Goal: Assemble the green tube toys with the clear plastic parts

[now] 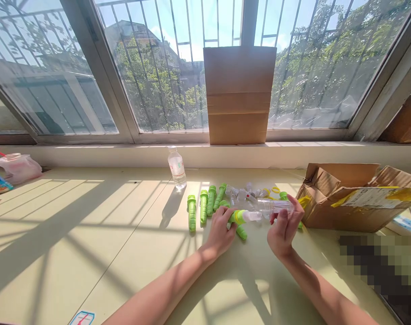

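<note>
My left hand (222, 231) is wrapped round a green handle with a yellow-green collar (238, 217) and a whitish translucent tip pointing right. Just right of it, my right hand (284, 225) grips a clear ribbed plastic tube (276, 206), held level above the table. Several green ribbed handles stand or lie to the left and behind, among them one at the far left (191, 214). Clear plastic parts (242, 194) are heaped behind my hands, with a yellow ring (275, 189) beside them. Another green handle (241, 233) shows partly below my left hand.
A water bottle (177, 169) stands at the back of the table (73, 253). An open cardboard box (344, 216) is at the right. A cardboard sheet (239, 99) leans on the window. At the far left is a pinkish plastic-wrapped container (19, 168).
</note>
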A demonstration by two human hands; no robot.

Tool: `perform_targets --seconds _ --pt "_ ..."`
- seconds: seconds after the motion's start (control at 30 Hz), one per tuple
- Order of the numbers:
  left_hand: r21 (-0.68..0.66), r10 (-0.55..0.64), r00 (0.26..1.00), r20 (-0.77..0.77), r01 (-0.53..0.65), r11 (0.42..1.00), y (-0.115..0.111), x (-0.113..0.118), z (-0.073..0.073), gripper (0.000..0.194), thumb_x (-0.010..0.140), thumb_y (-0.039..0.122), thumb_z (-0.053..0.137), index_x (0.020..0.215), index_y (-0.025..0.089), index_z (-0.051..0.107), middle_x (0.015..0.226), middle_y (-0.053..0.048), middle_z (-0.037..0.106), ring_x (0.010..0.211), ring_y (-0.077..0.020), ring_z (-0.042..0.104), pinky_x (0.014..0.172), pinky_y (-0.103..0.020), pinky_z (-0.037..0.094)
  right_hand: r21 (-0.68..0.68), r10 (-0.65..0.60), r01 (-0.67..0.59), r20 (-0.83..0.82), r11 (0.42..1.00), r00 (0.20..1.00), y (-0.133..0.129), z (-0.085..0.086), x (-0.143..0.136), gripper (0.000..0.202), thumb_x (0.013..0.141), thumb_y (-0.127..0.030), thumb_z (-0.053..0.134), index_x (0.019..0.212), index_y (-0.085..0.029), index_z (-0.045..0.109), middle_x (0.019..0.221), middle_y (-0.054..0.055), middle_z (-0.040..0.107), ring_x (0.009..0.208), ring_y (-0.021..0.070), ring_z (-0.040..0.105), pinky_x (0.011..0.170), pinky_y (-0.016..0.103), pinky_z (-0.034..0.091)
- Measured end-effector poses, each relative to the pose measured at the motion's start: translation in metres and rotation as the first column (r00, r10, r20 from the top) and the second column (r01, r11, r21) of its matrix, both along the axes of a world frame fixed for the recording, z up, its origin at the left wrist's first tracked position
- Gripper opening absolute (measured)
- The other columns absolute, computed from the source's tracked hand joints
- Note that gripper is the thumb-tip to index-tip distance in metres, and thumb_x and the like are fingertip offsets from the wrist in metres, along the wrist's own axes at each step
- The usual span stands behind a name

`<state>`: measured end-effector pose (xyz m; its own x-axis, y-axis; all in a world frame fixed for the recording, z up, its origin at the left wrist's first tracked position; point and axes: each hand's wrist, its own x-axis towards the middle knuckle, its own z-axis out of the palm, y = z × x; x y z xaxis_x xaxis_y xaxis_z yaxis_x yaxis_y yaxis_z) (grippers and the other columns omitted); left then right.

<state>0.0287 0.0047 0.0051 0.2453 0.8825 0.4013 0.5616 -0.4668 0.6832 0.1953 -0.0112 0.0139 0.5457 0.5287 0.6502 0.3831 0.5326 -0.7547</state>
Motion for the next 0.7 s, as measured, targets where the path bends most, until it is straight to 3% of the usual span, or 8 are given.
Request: perform_targets --seconds 0.33,0.5,0.7 --pt "-0.01 -0.001 0.999 -0.05 0.001 1.0 0.0 0.0 0.003 0.039 0.081 0.007 0.051 0.112 0.024 0.065 0.103 -0.005 0.065 0.103 -0.0233 0.058 0.093 -0.038 0.043 0.001 -0.019 0.019 0.079 1.0 0.997 0.003 -0.003 0.004 0.037 0.102 -0.038 0.026 0.129 -0.019 0.043 0.069 -0.002 0.043 0.048 0.0134 0.045 0.046 0.029 0.044" --pt "0.009 -0.007 0.996 -0.093 0.008 1.0 -0.001 0.0 0.005 0.034 0.078 0.007 0.05 0.104 0.021 0.066 0.1 -0.005 0.067 0.099 -0.0233 0.059 0.089 -0.037 0.043 -0.052 0.155 -0.146 0.351 0.988 0.923 -0.004 -0.014 -0.001 0.028 0.096 -0.036 0.041 0.118 -0.021 0.051 0.067 -0.004 0.052 0.042 0.0095 0.042 0.041 0.025 0.04" --pt "0.006 0.018 0.994 -0.111 -0.018 1.0 0.0 -0.001 0.003 0.035 0.078 0.005 0.049 0.106 0.02 0.065 0.103 -0.006 0.068 0.102 -0.0238 0.06 0.09 -0.038 0.043 -0.194 0.225 -0.167 0.329 0.967 0.917 -0.006 -0.011 -0.003 0.028 0.096 -0.034 0.041 0.118 -0.019 0.05 0.051 -0.01 0.038 0.036 0.0108 0.039 0.038 0.024 0.032"
